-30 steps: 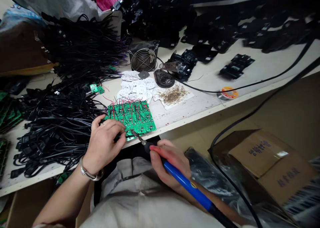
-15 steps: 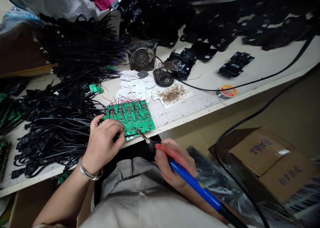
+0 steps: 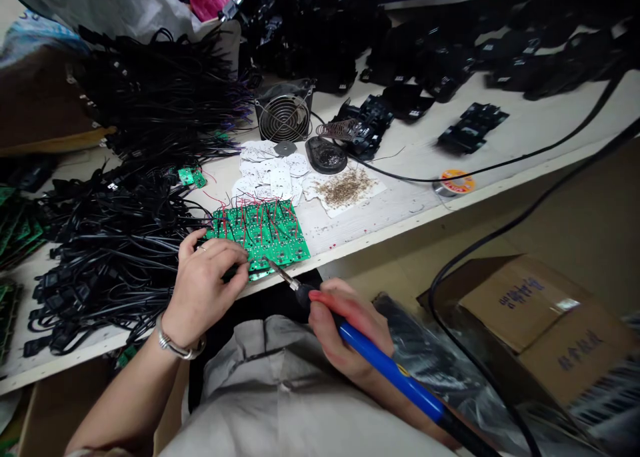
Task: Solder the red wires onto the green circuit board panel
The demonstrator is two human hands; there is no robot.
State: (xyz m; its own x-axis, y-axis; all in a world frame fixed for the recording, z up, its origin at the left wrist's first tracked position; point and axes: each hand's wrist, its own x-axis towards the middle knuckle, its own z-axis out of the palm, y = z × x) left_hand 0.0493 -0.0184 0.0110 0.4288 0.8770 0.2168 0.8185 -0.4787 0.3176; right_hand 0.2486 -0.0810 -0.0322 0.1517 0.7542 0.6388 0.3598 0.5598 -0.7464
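Note:
A green circuit board panel (image 3: 270, 233) with several red wires lies at the near edge of the white bench (image 3: 400, 207). My left hand (image 3: 203, 287) rests on the panel's near left corner, fingers curled and pinched on something small that I cannot make out. My right hand (image 3: 350, 327) grips a blue-handled soldering iron (image 3: 380, 363). Its metal tip (image 3: 274, 270) touches the panel's near edge, close to my left fingertips.
Piles of black cables (image 3: 115, 243) cover the bench's left side. Behind the panel lie white round boards (image 3: 270, 173), a small fan (image 3: 284, 113), a sponge tray (image 3: 327, 155), solder scraps on paper (image 3: 345, 189) and a solder spool (image 3: 454, 183). A cardboard box (image 3: 550, 323) stands right.
The soldering iron's tip has shifted slightly along the panel's near edge, and my right hand has moved a little to the right. My left hand stays in place.

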